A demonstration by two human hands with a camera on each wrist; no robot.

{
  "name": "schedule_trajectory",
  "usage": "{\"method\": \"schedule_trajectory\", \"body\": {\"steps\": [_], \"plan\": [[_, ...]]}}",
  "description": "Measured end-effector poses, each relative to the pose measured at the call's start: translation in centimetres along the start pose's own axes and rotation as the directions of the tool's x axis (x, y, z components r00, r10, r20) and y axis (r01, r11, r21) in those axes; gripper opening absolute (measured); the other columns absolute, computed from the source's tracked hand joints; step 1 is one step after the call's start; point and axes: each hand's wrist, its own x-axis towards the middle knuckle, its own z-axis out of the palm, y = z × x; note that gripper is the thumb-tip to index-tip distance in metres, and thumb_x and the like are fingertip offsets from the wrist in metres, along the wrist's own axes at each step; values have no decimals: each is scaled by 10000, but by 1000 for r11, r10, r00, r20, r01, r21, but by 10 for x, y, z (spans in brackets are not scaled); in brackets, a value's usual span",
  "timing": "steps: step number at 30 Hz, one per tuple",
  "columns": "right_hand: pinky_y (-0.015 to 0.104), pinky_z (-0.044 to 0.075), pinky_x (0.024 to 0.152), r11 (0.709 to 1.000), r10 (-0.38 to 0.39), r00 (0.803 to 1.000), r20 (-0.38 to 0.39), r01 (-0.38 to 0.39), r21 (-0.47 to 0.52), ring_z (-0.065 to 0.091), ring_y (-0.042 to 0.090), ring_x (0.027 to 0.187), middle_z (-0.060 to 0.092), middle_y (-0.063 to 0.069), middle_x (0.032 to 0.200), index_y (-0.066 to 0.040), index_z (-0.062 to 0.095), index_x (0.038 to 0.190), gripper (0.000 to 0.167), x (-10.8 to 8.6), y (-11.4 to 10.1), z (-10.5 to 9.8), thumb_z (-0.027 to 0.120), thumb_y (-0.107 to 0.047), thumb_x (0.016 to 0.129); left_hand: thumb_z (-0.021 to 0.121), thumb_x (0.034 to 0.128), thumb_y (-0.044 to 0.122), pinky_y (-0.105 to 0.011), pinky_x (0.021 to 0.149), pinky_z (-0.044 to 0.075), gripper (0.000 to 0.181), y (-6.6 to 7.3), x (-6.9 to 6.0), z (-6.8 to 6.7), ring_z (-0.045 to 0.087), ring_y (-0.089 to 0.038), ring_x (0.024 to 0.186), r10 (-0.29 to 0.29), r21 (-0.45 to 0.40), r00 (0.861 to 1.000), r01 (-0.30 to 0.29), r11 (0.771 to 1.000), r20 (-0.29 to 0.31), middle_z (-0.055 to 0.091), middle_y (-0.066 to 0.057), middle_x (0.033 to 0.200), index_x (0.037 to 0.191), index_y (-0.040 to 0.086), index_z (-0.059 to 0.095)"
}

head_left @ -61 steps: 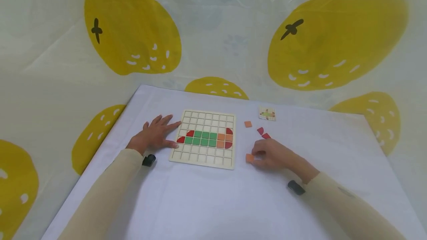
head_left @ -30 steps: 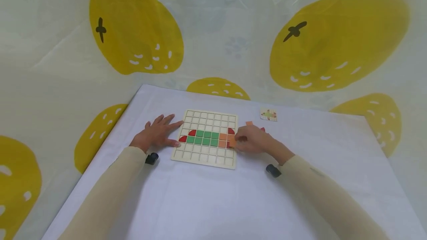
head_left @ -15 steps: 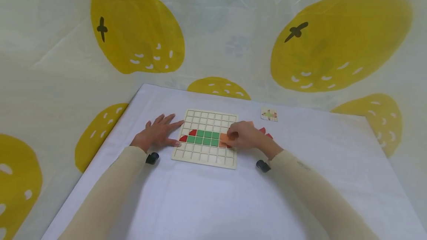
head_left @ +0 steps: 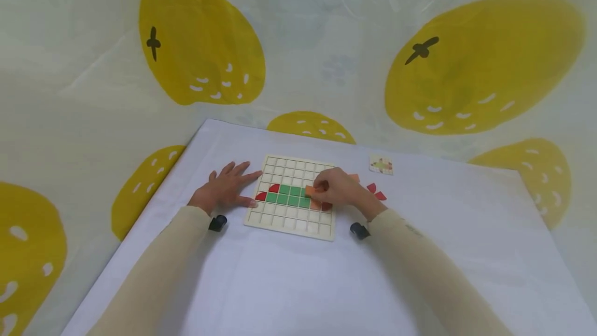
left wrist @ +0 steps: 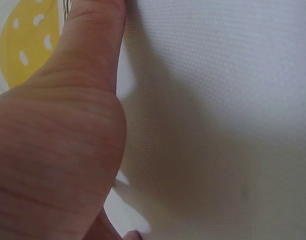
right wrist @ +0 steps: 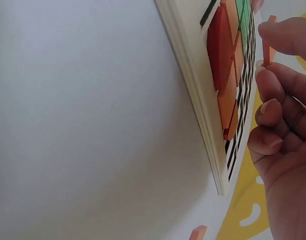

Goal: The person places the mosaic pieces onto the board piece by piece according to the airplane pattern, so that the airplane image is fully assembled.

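Observation:
A pale grid board [head_left: 289, 223] lies on the white-covered table, with green squares [head_left: 287, 200], orange squares and red quarter-circle tiles [head_left: 261, 196] in its middle rows. My left hand [head_left: 225, 189] rests flat with spread fingers, the thumb and a fingertip at the board's left edge. Over the board's right part, my right hand [head_left: 339, 189] pinches an orange square tile [head_left: 310, 191] between thumb and forefinger. The right wrist view shows that tile [right wrist: 266, 47] held edge-on above the board, apart from the orange tiles [right wrist: 226, 106] there. My right hand hides some cells.
Right of the board lie two loose red quarter-circle tiles [head_left: 381, 196] and a loose orange square [head_left: 355, 177]. A small pattern card [head_left: 381, 164] sits farther back. A curtain [head_left: 322, 92] printed with yellow fruit hangs behind the table.
My right hand has picked up an orange square from the table at the board's right and carried it left over the board. My left hand has stayed at the board's edge.

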Motion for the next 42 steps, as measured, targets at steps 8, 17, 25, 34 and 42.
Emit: {"method": "schedule_trajectory", "body": {"steps": [8,17,25,34,42], "plan": [[278,532,795,999,-18,999,-41,16,-37,599,191,940,691,0,937,-126,776,1099,272,15,0,6,798,-317,907,723,844,701,-821,1187,153,969,0,1,3,66,-476,1621,-3,18,1000,3,1000,-5,95,-51,1782,1639,471,219],[297,553,825,995,90,996,-11,-91,-50,605,199,978,700,15,996,-135,769,1154,302,29,-13,8,759,-332,925,722,839,707,-819,1191,144,972,0,0,2,61,-473,1623,1,15,1000,-1,1000,-11,100,-48,1782,1636,482,213],[313,545,849,992,89,996,-4,-89,-94,604,206,946,701,18,980,-125,760,1132,270,40,-18,9,747,-322,949,707,835,732,-814,1193,160,978,1,2,1,65,-467,1624,-11,21,1000,11,1000,8,90,-46,1783,1640,470,216],[336,546,875,989,87,996,1,-87,-116,602,215,951,702,34,1009,-95,747,1163,266,45,-22,11,718,-269,964,701,839,732,-806,1201,152,974,2,0,0,53,-460,1627,-19,25,1000,19,1000,10,79,-37,1784,1639,482,203],[342,546,855,989,48,999,-2,-48,-141,601,219,921,711,31,966,-81,762,1122,246,47,-23,11,726,-260,956,698,843,729,-808,1196,164,971,1,1,1,70,-462,1625,-9,39,1000,9,999,-4,88,-43,1783,1640,477,205]]}}
